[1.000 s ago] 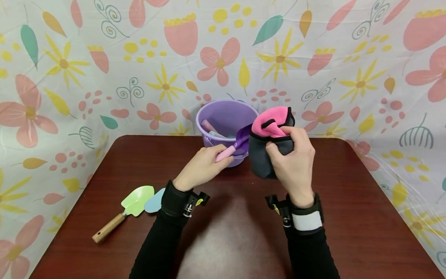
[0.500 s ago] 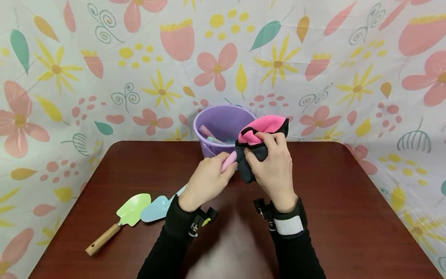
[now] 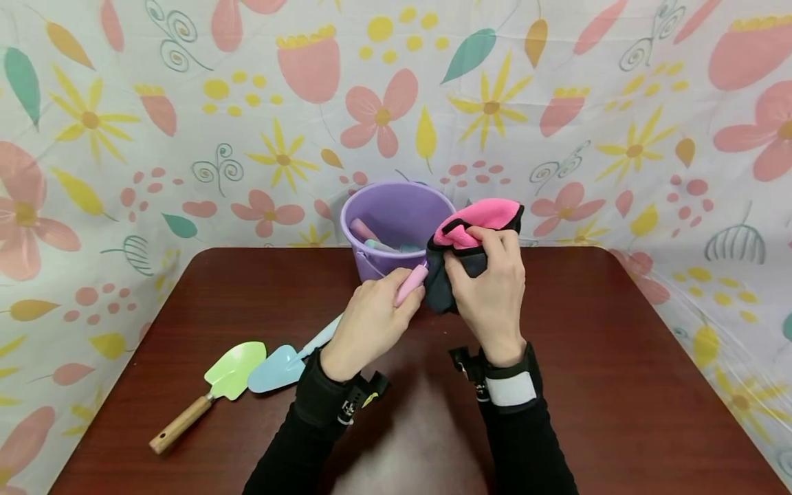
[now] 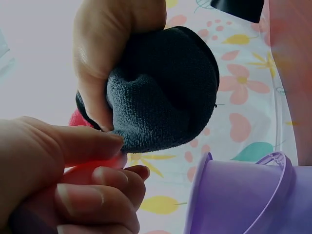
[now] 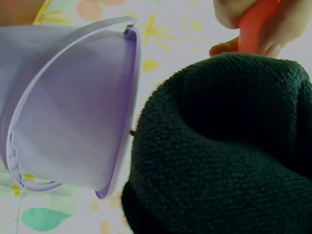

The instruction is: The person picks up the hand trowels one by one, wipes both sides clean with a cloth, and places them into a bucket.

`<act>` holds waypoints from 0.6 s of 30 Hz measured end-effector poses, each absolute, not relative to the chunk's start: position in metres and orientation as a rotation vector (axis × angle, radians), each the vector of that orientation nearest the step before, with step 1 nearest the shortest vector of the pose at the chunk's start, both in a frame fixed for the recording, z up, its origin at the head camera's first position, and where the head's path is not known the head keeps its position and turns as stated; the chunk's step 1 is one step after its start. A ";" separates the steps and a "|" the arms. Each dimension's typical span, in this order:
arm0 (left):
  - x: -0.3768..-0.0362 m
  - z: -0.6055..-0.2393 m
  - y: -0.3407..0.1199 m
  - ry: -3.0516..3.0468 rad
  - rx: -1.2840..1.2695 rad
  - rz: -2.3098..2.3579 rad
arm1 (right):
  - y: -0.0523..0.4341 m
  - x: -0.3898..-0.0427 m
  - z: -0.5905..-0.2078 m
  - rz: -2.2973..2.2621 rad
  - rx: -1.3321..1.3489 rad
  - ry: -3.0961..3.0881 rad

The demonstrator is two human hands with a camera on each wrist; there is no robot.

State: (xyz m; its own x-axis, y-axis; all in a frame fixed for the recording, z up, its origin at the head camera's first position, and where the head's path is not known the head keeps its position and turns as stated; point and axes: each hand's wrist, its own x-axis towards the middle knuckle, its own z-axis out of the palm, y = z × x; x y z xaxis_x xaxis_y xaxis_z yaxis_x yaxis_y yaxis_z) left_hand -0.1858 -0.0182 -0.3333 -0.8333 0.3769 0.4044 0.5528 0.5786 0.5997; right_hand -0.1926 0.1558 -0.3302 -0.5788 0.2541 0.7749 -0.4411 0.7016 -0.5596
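Note:
My left hand (image 3: 399,302) grips the pink handle (image 3: 411,283) of a small toy trowel just in front of the purple bucket (image 3: 399,206). My right hand (image 3: 473,265) holds a pink and dark grey cloth (image 3: 473,230) bunched around the trowel's blade, which is hidden inside it. In the left wrist view the dark cloth (image 4: 165,92) sits above my curled fingers (image 4: 97,190), with the bucket (image 4: 243,195) at lower right. In the right wrist view the cloth (image 5: 224,146) fills the right side, beside the bucket (image 5: 68,107).
A green trowel with a wooden handle (image 3: 210,388) and a light blue trowel (image 3: 281,364) lie at the left of the dark red table (image 3: 619,357). Several small tools (image 3: 371,237) stand inside the bucket. A floral sheet backs the table.
My right hand brought the cloth left and down over the purple blade, which is now covered. The left hand shifted slightly and keeps its grip on the handle.

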 end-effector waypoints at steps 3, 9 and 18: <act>-0.184 -0.335 -0.016 -2.565 -0.782 -1.053 | 0.159 -0.194 -0.331 0.959 0.113 -1.944; -0.181 -0.335 -0.013 -2.550 -0.772 -1.002 | 0.167 -0.195 -0.331 0.954 0.087 -1.898; -0.184 -0.333 -0.020 -2.635 -0.878 -0.972 | 0.189 -0.193 -0.327 0.962 -0.017 -1.855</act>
